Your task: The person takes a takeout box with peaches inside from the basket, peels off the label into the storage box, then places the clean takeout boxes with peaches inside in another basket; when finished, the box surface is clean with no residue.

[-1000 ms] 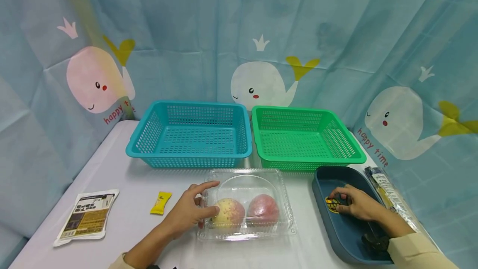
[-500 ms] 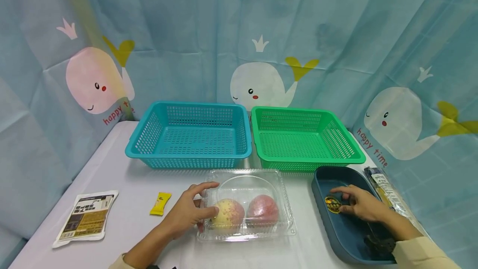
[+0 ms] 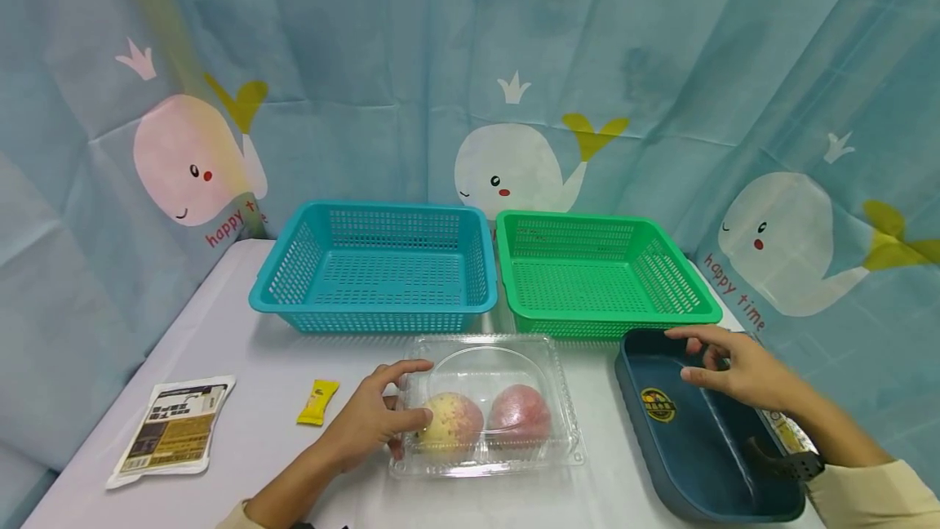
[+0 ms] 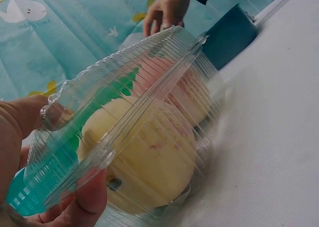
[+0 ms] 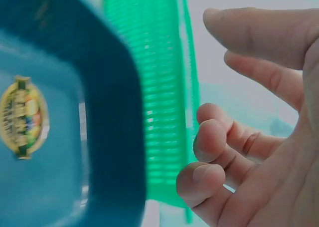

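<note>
Holding the clear clamshell box (image 3: 486, 406) at its left end, the left hand (image 3: 370, 419) has thumb and fingers curled around the rim; the left wrist view shows the thumb under the lip and the lid ribs above it. Box sits lower centre of the head view, on the table, lid down, two peaches (image 3: 485, 421) inside.

Right hand (image 3: 734, 366) hovers above the far rim of the dark blue tray (image 3: 679, 464) at lower right, fingers loosely spread, gripping nothing.

Judgement on doing it well: keep the left grip on the rim only, not squeezing the thin lid onto the fruit. Keep the box flat, since the peaches would likely roll if it tips. A second hand on the right edge would steady it.

Round sticker (image 3: 658, 404) lies on the tray floor.

Table (image 3: 279, 464) is covered in a pale lilac cloth. Blue basket (image 3: 374, 272) and green basket (image 3: 598, 272) stand side by side at centre, just behind the box. Yellow sachet (image 3: 317, 401) and a printed packet (image 3: 175, 428) lie lower left. Backdrop is a teal curtain (image 3: 470, 39) with cartoon whales.
</note>
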`<action>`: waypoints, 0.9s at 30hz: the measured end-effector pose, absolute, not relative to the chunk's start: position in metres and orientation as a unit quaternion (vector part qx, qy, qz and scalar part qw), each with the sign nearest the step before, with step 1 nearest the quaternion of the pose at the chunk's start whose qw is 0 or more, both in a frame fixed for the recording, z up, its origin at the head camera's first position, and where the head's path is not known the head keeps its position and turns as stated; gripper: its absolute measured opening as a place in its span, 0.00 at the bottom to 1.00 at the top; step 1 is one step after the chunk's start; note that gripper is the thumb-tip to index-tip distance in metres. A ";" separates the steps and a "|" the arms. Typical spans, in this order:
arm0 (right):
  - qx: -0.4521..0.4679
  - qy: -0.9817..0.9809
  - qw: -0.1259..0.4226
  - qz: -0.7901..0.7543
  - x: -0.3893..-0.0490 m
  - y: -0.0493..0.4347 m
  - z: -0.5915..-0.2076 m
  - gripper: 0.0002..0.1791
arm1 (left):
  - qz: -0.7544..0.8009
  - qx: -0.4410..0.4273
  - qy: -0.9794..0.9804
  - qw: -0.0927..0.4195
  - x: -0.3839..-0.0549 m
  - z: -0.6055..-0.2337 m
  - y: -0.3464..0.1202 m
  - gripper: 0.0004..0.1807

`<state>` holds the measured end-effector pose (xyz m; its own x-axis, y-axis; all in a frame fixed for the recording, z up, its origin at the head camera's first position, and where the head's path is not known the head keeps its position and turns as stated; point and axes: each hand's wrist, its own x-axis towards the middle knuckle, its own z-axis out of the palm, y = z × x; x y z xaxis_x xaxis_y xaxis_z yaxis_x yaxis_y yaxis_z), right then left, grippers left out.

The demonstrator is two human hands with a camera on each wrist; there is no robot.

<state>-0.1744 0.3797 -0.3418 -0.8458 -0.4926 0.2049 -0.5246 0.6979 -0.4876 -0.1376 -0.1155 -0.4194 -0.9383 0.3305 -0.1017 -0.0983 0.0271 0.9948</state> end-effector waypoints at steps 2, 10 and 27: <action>0.271 -0.922 0.037 0.275 -0.176 0.378 -0.334 0.28 | 0.693 0.083 0.699 0.154 -0.137 -0.419 -0.115 0.37; 0.227 -0.935 0.076 0.260 -0.187 0.377 -0.307 0.26 | 0.696 0.088 0.695 0.156 -0.137 -0.420 -0.116 0.37; 0.152 -0.954 0.116 0.231 -0.218 0.401 -0.304 0.28 | 0.692 0.084 0.699 0.158 -0.137 -0.420 -0.115 0.37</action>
